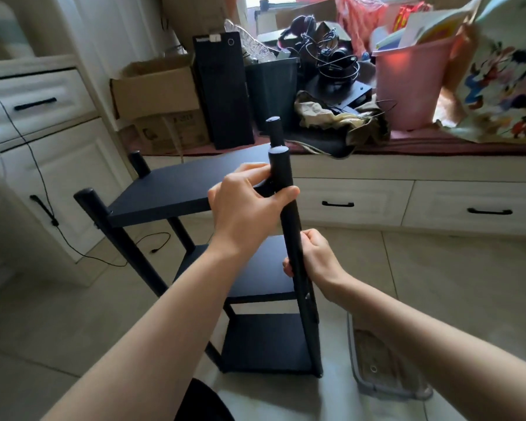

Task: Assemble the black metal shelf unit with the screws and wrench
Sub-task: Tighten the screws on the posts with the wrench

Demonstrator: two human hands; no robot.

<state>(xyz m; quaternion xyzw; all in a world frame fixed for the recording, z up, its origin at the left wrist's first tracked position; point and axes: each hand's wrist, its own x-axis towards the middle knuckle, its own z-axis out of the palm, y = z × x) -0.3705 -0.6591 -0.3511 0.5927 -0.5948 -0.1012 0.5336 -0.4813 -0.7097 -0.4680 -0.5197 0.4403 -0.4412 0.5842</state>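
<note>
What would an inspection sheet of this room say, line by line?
Surface: pale tiled floor; the shelf unit stands on it.
Job's things: black shelf unit with three shelves; near post held against it. No screws or wrench seen.
Clutter: bench piled with cardboard boxes, a black tower, headphones, a pink bin and a cartoon bag; clear tub on the floor.
Hands: left hand grips the post by the top shelf; right hand grips it lower down.
Cables: black cable runs down the cabinet onto the floor.
Surroundings: white cabinets with black handles.
</note>
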